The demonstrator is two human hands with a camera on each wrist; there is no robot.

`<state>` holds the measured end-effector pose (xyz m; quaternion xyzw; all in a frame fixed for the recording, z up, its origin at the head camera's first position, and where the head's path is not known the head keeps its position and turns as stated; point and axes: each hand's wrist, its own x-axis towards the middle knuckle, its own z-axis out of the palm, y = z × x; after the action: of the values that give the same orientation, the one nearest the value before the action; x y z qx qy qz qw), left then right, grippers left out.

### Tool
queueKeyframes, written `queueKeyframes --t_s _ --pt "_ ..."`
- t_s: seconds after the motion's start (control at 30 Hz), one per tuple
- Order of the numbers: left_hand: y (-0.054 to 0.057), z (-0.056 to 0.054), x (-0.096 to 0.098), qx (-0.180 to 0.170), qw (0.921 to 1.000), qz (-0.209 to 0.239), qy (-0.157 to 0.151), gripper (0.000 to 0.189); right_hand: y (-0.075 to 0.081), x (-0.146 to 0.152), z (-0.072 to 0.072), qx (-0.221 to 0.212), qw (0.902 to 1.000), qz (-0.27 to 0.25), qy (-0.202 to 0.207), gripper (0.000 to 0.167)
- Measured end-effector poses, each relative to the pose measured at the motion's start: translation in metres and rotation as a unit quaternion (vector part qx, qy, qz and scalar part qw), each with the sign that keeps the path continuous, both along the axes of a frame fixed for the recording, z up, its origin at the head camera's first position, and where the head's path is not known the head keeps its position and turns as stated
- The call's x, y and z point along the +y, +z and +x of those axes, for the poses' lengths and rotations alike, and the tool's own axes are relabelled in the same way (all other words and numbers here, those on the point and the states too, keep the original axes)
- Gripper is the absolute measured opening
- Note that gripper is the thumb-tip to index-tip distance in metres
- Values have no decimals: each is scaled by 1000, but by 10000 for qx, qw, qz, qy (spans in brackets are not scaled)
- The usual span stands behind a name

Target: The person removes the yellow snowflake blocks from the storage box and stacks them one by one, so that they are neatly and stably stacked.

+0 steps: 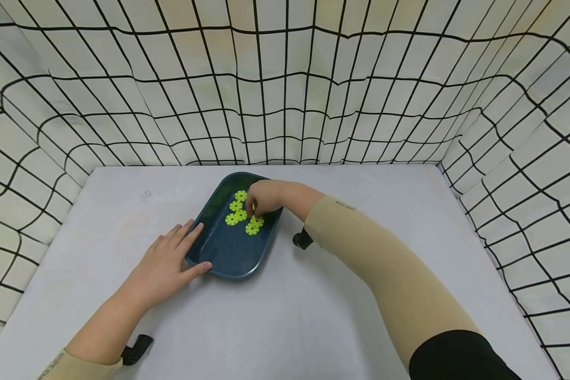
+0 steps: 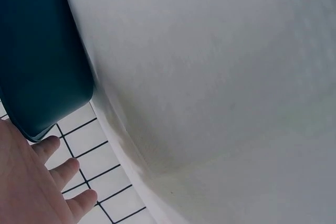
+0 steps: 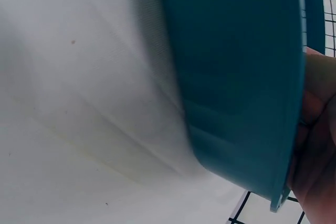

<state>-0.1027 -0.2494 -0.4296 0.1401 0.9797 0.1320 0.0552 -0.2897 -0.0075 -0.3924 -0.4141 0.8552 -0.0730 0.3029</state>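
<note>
A dark blue-green tray [image 1: 228, 258] lies at a slant on the white table. Inside it are several yellow-green, flower-shaped notched discs [image 1: 231, 219], grouped toward the far half. My left hand [image 1: 168, 266] is spread with straight fingers, its fingertips and thumb resting at the tray's near-left rim. My right hand [image 1: 265, 196] reaches over the right rim with bent fingers pointing down among the discs. Its fingertips partly cover some discs, and I cannot tell whether they pinch one. The right wrist view shows that hand [image 3: 317, 135] behind the tray's outer wall [image 3: 236, 77], discs hidden.
A black wire grid [image 1: 285, 79] stands before white walls at the back and sides. The white table [image 1: 313, 316] extends around the tray. Black wrist mounts [image 1: 302, 240] stick out beneath both forearms, which wear beige sleeves [image 1: 375, 248].
</note>
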Motion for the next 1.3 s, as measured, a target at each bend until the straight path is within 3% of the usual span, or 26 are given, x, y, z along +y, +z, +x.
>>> queueKeyframes --t_s 0.23,0.6,0.87,1.13,1.3 --pt "0 -1 0 -17 10000 -31 -32 98 9 2 -3 -172 9995 -270 -50 18" --pt "0 -1 0 -24 10000 -23 -21 96 33 18 -4 -788 9918 -797 -620 20" --pt "0 0 0 32 10000 -84 -28 98 47 46 -3 -746 9868 -1154 -855 18" --pt "2 0 2 25 9999 -142 -25 99 46 85 1 -702 9847 -1148 -1111 16" --pt "3 0 2 7 9999 -154 -37 98 36 110 7 -883 9814 -1053 -1344 15"
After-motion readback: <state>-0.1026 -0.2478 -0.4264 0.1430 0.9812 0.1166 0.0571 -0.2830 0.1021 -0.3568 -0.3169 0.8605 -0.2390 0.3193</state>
